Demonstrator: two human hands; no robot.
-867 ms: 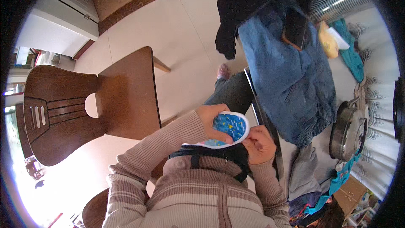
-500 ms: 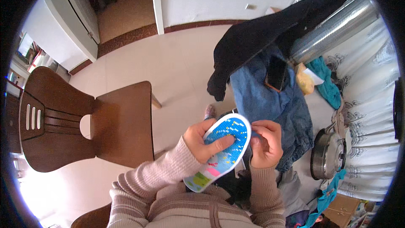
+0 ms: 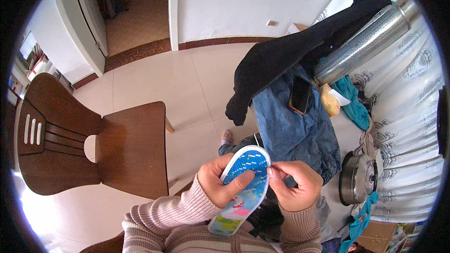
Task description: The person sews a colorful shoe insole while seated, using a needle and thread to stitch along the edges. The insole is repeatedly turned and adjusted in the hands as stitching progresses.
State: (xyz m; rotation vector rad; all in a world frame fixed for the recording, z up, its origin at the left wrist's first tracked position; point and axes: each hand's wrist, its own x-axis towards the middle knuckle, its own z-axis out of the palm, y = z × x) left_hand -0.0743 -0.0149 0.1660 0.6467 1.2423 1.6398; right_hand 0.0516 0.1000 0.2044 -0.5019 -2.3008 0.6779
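Note:
A shoe insole with a white rim carries a stitched pattern: blue with pale and yellow marks on its upper part, a white and pink figure lower down, green at the bottom. My left hand grips it from its left side, thumb flat across the patterned face and fingers behind. On the opposite edge, near the insole's upper right, my right hand is pinched, thumb and forefinger together against the rim. Whatever lies between those fingertips is too small to make out.
To the left stands a brown wooden chair. Blue denim, a black garment and a phone lie at the right. A glass-lidded pot, a shiny patterned cylinder and teal cloth are near the curtain.
The view has shifted, and the insole stands a little more upright and lower. My right hand's fingertips have come in against the insole's edge. My left hand keeps its grip.

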